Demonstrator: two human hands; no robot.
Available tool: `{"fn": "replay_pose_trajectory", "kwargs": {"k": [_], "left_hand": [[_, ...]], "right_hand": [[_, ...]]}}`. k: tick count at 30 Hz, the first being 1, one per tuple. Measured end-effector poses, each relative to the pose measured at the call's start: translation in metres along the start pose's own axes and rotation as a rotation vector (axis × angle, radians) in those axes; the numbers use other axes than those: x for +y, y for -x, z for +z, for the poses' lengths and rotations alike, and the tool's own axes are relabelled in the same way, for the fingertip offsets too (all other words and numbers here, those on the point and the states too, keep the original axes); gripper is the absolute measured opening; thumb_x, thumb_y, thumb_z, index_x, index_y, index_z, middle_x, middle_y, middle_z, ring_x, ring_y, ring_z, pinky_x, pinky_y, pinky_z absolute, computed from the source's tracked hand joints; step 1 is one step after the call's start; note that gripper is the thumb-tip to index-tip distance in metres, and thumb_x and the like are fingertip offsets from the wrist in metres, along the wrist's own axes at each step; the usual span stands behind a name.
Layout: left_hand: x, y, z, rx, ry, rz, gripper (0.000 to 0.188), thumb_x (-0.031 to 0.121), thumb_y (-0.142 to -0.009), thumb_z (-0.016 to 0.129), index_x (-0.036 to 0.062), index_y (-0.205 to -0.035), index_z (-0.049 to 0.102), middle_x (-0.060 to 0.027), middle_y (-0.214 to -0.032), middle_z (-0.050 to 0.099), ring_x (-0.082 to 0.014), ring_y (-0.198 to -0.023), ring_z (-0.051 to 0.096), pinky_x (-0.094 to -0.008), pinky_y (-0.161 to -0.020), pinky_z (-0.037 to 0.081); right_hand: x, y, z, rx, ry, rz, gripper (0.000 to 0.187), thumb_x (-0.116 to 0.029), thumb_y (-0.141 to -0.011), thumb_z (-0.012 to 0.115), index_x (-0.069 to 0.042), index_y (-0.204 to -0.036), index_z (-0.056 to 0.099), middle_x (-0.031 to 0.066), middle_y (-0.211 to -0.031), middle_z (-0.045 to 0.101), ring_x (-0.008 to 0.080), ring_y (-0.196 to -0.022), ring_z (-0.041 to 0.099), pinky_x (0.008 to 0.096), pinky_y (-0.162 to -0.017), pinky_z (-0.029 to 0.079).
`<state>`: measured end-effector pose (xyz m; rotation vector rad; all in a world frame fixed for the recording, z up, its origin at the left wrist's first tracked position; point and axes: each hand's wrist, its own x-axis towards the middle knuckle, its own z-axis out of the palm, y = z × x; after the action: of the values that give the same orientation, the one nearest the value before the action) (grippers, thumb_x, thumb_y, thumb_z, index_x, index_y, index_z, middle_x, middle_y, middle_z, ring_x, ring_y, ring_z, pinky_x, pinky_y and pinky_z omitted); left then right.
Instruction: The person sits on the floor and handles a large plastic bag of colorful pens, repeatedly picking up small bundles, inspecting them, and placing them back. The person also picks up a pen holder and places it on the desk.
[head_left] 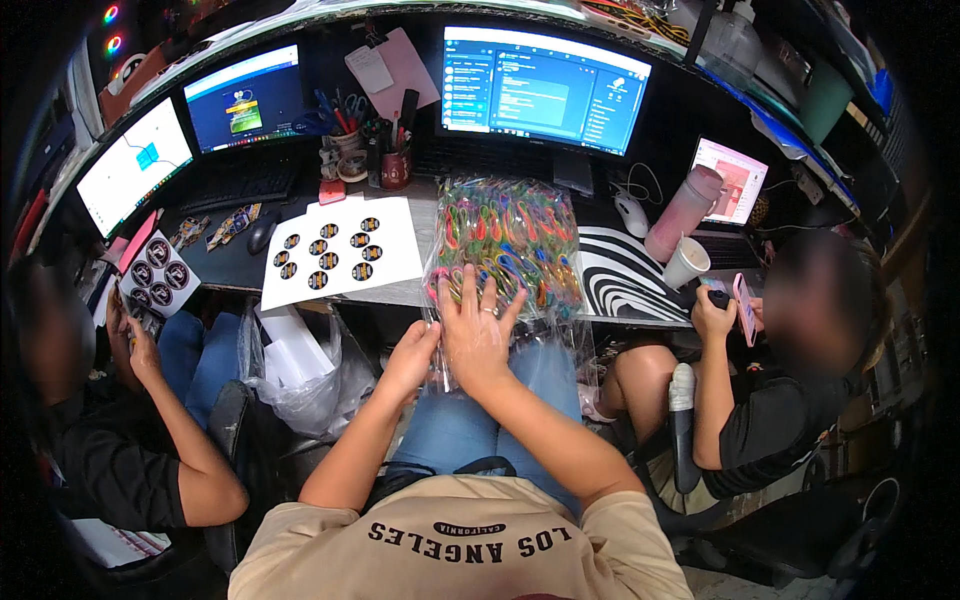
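A clear plastic bag (505,230) full of many-coloured looped cords or bands lies at the desk's front edge, its loose end hanging over my lap. My right hand (478,335) lies on the near part of the bag with its fingers spread and pressing flat; a ring shows on one finger. Just left of it, my left hand (408,358) is closed at the bag's near left edge, thumb uppermost, gripping the plastic. Its other fingertips are partly hidden.
Left of the bag lies a white sheet (385,240) of round black stickers. To the right stand a white cup (686,262), a pink tumbler (683,215) and a mouse (630,214). Monitors (545,90) line the back. People sit on both sides, one holding a pink phone (744,310).
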<state>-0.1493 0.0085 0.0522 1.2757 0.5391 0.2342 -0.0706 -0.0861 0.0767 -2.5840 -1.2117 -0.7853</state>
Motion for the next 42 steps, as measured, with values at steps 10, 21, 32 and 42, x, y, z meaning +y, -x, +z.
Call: {"fn": "replay_pose_trajectory", "kwargs": {"k": [10, 21, 32, 42], "left_hand": [[-0.001, 0.005, -0.003, -0.099, 0.031, 0.059, 0.027, 0.035, -0.103, 0.042, 0.0109, -0.096, 0.052, 0.0024, -0.069, 0.049, -0.0089, -0.057, 0.048, -0.0242, -0.049, 0.042], [-0.006, 0.008, 0.010, -0.149, 0.105, 0.054, 0.027, 0.036, -0.104, 0.038, 0.0111, -0.097, 0.046, 0.0025, -0.066, 0.039, -0.0099, -0.053, 0.041, -0.0267, -0.043, 0.040], [-0.014, 0.006, 0.005, -0.120, 0.098, 0.050, 0.024, 0.037, -0.103, 0.043, 0.0133, -0.105, 0.047, -0.0010, -0.091, 0.053, -0.0105, -0.079, 0.054, -0.0272, -0.066, 0.047], [0.007, 0.005, 0.004, -0.097, 0.295, 0.217, 0.038, 0.034, -0.100, 0.046, 0.0149, -0.132, 0.037, -0.0039, -0.138, 0.042, -0.0249, -0.130, 0.041, -0.0477, -0.098, 0.039]], "right_hand": [[-0.006, -0.042, 0.018, -0.042, 0.299, -0.035, 0.060, -0.022, -0.084, 0.060, -0.010, -0.140, 0.044, 0.0178, -0.114, 0.057, 0.0225, -0.084, 0.062, 0.0283, -0.054, 0.050], [-0.002, -0.071, 0.042, 0.045, -0.051, 0.118, 0.051, -0.010, -0.082, 0.059, -0.004, -0.131, 0.047, 0.0129, -0.098, 0.055, 0.0240, -0.079, 0.066, 0.0305, -0.053, 0.058], [0.013, -0.046, 0.000, -0.105, -0.577, 0.181, 0.070, -0.016, -0.077, 0.072, -0.006, -0.139, 0.041, 0.0223, -0.119, 0.050, 0.0424, -0.112, 0.051, 0.0479, -0.093, 0.046], [0.053, 0.045, -0.013, 0.494, -0.684, 0.378, 0.058, -0.009, -0.082, 0.066, -0.002, -0.135, 0.046, 0.0229, -0.139, 0.041, 0.0403, -0.131, 0.038, 0.0477, -0.110, 0.029]]}}
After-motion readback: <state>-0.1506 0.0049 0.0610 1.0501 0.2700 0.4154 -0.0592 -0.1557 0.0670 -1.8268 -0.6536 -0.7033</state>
